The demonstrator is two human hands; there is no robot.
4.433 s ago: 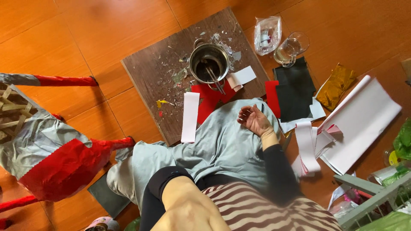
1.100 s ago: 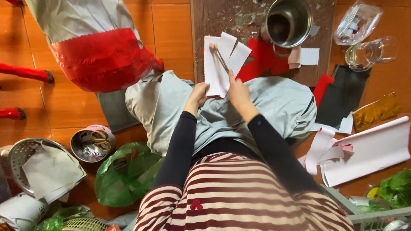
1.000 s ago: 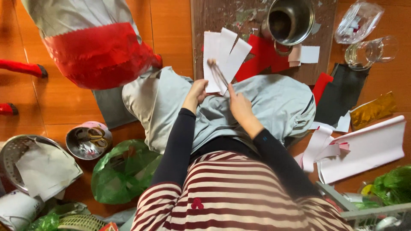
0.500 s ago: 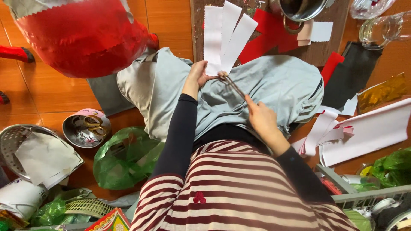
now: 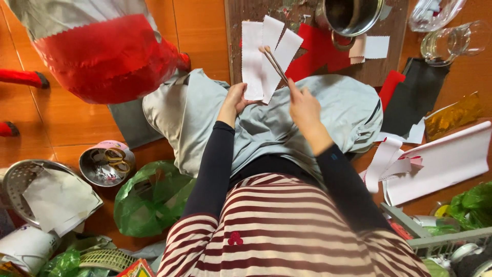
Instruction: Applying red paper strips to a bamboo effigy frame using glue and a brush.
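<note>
My left hand (image 5: 234, 100) grips the lower ends of three white paper strips (image 5: 266, 56), fanned upward over my grey-trousered lap (image 5: 266, 123). My right hand (image 5: 303, 105) holds a thin wooden stick (image 5: 274, 64) whose tip rests on the middle strip. Beyond the strips lies a paint-stained wooden board (image 5: 241, 25) with red paper (image 5: 318, 51) and a metal pot (image 5: 351, 15) on it.
A red and grey covered stool (image 5: 102, 51) stands at upper left. A metal bowl (image 5: 105, 164), green plastic bag (image 5: 148, 197) and sieve with paper (image 5: 41, 197) lie at lower left. Glass jar (image 5: 453, 43), black sheet (image 5: 420, 97) and white paper roll (image 5: 446, 161) are on the right.
My right hand came back up from my lap with the stick and laid its tip on the strips. My left hand kept hold of the fanned strips.
</note>
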